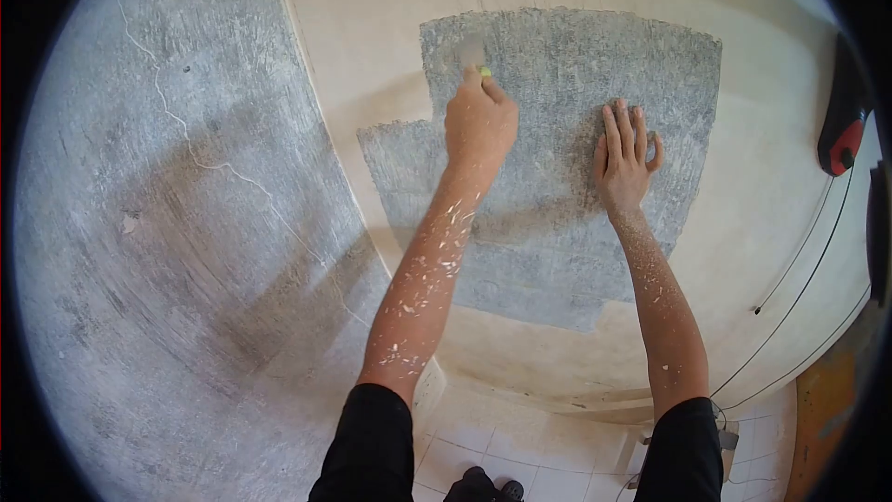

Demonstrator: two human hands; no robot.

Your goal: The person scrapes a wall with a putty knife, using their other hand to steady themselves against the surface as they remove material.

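My left hand (480, 125) is closed around a scraper (484, 72). Only a bit of its yellow-green handle shows above the fist, and its blade is a pale blur against the upper left part of the stripped grey patch (567, 56). To the right, my right hand (627, 163) lies flat on the same patch with fingers spread, holding nothing. Cream paint (372, 33) surrounds the patch, with a ragged border between the two. Pale paint flakes cling to both forearms, more thickly on the left one.
A grey, scraped wall (204, 251) with a winding pale crack meets the cream wall at a corner on the left. At the right hangs a black and red object (844, 144) with cables. White floor tiles (530, 446) and shoes (511, 490) lie below.
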